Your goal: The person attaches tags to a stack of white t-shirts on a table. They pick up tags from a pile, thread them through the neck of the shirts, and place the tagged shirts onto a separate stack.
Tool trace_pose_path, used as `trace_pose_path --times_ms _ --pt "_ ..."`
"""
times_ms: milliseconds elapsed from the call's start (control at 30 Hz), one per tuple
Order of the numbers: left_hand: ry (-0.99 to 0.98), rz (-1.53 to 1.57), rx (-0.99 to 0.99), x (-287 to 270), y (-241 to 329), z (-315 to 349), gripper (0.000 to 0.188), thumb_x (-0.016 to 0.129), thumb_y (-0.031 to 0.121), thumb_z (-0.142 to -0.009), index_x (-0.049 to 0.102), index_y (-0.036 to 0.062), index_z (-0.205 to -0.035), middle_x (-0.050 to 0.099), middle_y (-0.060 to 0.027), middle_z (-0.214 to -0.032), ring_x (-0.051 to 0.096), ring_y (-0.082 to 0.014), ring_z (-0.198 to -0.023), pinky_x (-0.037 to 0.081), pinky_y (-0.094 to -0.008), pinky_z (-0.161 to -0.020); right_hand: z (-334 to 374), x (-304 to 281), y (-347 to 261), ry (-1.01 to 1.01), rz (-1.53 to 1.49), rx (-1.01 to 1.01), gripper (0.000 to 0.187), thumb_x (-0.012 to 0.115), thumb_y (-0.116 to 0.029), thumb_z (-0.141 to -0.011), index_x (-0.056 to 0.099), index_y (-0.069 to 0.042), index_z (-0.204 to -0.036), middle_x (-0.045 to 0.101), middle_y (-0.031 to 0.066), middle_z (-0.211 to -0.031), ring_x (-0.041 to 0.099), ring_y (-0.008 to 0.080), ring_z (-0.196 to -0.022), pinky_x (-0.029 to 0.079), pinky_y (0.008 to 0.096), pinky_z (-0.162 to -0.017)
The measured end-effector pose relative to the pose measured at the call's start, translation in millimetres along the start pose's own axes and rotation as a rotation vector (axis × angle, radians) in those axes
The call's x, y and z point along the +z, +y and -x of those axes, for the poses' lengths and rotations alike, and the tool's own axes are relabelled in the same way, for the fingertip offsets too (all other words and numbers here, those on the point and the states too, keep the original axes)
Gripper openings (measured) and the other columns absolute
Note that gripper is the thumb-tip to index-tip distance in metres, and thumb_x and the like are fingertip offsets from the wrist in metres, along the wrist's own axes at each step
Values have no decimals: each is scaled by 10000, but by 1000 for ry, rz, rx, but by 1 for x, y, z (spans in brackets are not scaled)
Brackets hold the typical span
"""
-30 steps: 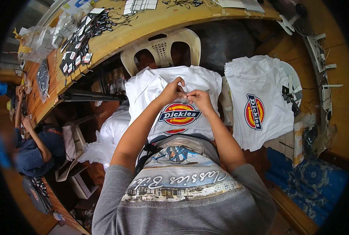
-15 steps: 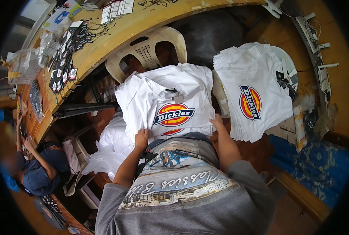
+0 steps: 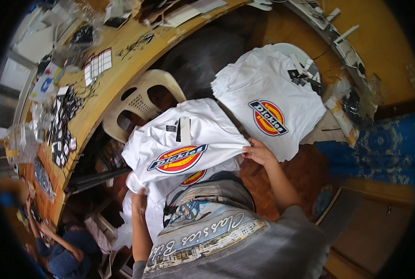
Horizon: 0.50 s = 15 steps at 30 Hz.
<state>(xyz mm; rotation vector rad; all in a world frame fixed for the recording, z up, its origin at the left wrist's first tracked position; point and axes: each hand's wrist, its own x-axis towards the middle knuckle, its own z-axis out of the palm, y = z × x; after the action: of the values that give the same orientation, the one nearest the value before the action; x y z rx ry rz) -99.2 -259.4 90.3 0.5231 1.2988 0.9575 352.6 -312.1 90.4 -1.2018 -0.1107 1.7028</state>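
A folded white T-shirt (image 3: 184, 139) with a red and yellow chest emblem and a neck tag is lifted off the pile on my lap. My right hand (image 3: 259, 152) grips its right edge. My left hand (image 3: 139, 202) holds the lower left edge, mostly hidden by cloth. Beneath it lies another white shirt (image 3: 196, 179) with the same emblem. To the right a stack of folded white shirts (image 3: 270, 100) rests on a round white seat.
A cream plastic chair (image 3: 140, 100) stands in front of me against a curved wooden worktable (image 3: 119, 79) littered with tags, papers and plastic bags. Another person in blue (image 3: 65, 249) sits at lower left. A blue patterned mat (image 3: 379, 149) lies at right.
My hands left the shirt's collar, went to its two lower sides, and now lift the top shirt up and to the right. My view has swung left.
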Motion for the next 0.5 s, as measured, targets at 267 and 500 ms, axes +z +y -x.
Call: trace_pose_path --times_ms 267,500 --pt "-13 -464 862 102 214 21 558 553 92 -684 255 28 -1152 416 -139 -1036 458 -216 -902 377 -321 -779 130 39 -134 -40 -35 -791 184 493 41 -679 474 -46 -841 532 89 -764 532 175 -657 441 272 -537" --pt "-606 -636 615 314 257 -67 203 469 75 -746 538 29 -931 529 -48 -829 463 -88 -734 375 -190 -678 150 -35 -247 181 -103 -970 178 489 -49 -735 441 21 -892 519 113 -829 509 190 -792 445 293 -677"
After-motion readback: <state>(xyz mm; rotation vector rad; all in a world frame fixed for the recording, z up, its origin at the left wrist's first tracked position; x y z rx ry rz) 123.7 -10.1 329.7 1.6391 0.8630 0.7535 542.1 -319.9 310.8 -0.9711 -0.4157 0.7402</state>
